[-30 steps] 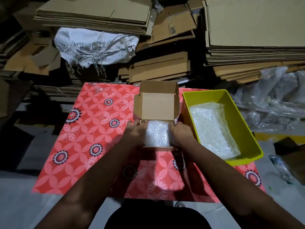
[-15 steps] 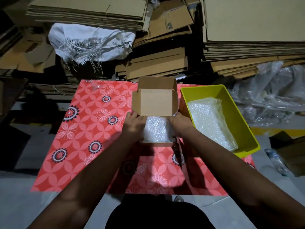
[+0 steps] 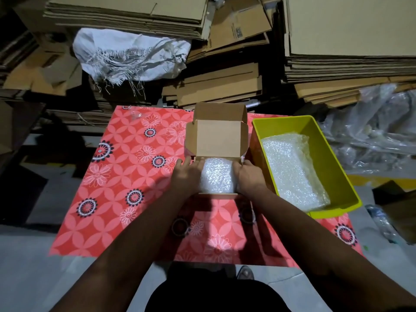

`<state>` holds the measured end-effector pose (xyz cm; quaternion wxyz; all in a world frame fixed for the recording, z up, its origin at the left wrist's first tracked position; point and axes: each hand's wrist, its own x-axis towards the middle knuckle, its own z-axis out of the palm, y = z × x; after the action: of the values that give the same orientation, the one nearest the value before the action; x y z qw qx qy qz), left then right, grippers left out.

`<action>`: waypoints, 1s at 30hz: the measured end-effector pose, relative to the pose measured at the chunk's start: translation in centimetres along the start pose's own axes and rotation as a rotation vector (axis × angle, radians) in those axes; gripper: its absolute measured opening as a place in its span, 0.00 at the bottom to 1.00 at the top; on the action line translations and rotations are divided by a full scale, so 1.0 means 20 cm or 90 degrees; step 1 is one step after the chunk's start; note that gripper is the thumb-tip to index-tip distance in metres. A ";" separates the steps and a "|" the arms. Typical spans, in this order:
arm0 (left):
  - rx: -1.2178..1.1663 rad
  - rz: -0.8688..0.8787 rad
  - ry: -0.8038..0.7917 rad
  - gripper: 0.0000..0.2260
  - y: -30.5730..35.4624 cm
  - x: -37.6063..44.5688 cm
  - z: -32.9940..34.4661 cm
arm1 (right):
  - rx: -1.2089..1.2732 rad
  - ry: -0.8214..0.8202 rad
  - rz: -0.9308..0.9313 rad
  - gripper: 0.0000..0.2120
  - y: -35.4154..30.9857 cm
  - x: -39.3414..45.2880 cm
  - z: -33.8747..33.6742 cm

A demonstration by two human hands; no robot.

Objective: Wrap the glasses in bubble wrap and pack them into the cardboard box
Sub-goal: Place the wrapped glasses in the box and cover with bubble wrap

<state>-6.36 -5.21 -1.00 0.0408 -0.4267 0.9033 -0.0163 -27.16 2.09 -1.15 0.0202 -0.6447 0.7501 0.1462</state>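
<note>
While both hands rest at the small cardboard box (image 3: pixel 217 140), a bundle of bubble wrap (image 3: pixel 217 175) lies inside it, filling the space between them. The left hand (image 3: pixel 186 174) is at 9 o'clock of the bundle, its fingers stretched forward and flat over the left edge of the box, gripping nothing. The right hand (image 3: pixel 248 175) is at 3 o'clock of the bundle, with fingers bent over the right edge; if they pinch the wall or only press on it, I cannot tell. The lid of the box stands open at 12 o'clock. The box sits on a red flowered cloth (image 3: pixel 126 176). Just beside the box, at 3 o'clock, is a yellow plastic bin (image 3: pixel 333 167) with more bubble wrap (image 3: pixel 292 170) in it. Stacks of flat cardboard (image 3: pixel 225 91) lie beyond, at 12 o'clock.
</note>
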 end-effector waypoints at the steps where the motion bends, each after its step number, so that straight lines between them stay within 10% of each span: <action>1: -0.002 0.004 0.004 0.26 0.00 0.00 0.01 | 0.013 -0.006 -0.002 0.27 0.00 0.00 -0.01; 8: -0.036 0.042 -0.026 0.45 -0.02 -0.01 -0.04 | 0.106 0.001 -0.113 0.36 0.10 0.00 -0.11; 24: 0.013 0.092 -0.069 0.33 0.06 0.00 0.02 | 0.050 0.021 -0.114 0.29 -0.03 0.02 0.02; 30: 0.042 0.120 -0.092 0.32 0.05 0.02 -0.02 | 0.032 -0.062 -0.136 0.46 -0.03 0.00 -0.01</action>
<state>-7.44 -4.98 -0.66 0.1215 -0.3386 0.9330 -0.0115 -26.60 1.91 -1.03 0.0879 -0.7123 0.6787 0.1557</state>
